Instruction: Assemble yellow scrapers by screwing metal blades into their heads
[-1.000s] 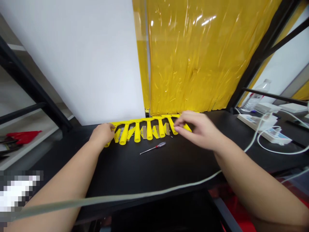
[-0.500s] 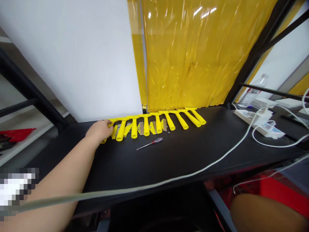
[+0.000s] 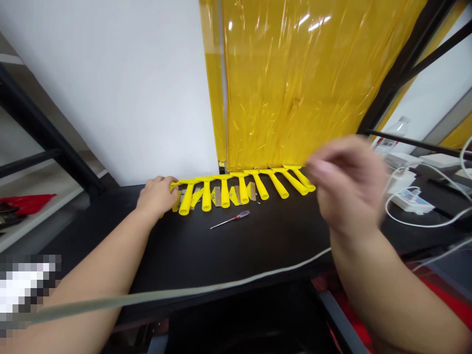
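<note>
A row of yellow T-shaped plastic scraper handles (image 3: 226,192) lies along the back of the black table, round grip ends toward me. My left hand (image 3: 158,196) is at the row's left end, its fingers curled over the leftmost handle and mostly hiding it. Between the handles lie small yellow plates (image 3: 233,196), brownish-grey flat strips (image 3: 218,196) and tiny metal bits. A screwdriver (image 3: 230,220) with a clear purplish handle rests in front of them. My right hand (image 3: 350,184) hangs in the air at the right, smeared by motion; its fingers cannot be made out clearly.
A pale cable (image 3: 228,283) runs across the table's front. At the right are a white power strip (image 3: 412,200), looped wires and a plastic bottle (image 3: 394,133). Yellow plastic curtain (image 3: 276,88) and a white panel (image 3: 129,88) rise behind the black table (image 3: 258,250).
My right hand has come into view from the right and is raised above the table. My left hand stays at the row's left end, its fingers slightly shifted. The screwdriver has not moved.
</note>
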`<state>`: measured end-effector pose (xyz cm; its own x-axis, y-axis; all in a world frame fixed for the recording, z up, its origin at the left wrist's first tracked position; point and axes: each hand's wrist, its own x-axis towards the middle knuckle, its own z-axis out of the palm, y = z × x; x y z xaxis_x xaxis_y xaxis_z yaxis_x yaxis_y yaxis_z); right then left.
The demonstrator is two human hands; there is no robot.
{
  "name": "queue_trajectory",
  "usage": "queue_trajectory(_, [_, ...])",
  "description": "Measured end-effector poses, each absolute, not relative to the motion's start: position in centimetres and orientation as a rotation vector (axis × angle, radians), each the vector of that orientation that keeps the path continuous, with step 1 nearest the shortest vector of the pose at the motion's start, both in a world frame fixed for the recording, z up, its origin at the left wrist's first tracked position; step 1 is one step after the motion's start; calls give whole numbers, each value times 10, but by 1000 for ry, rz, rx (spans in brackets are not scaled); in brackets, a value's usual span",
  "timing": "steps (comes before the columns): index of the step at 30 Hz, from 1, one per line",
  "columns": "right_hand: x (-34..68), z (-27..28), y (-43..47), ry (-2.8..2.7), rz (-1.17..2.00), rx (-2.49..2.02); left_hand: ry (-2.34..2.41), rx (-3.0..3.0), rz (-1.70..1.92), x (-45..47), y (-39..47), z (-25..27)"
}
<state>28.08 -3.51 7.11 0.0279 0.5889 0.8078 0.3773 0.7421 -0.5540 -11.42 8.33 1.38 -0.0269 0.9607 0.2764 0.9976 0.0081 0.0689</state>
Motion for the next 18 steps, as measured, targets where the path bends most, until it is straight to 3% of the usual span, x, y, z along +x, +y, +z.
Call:
queue_trajectory(4, [257,62,24,-2011,321,-1266,-1836,-2247,-508,-98,76,12])
queue_trajectory(9, [216,18,66,-2320,34,-1776,-1466,-2483,-645,-81,67,9])
queue_trajectory(18, [207,6,61,-2246,41,-1783,-1286,-2607,-715,-77,67,5])
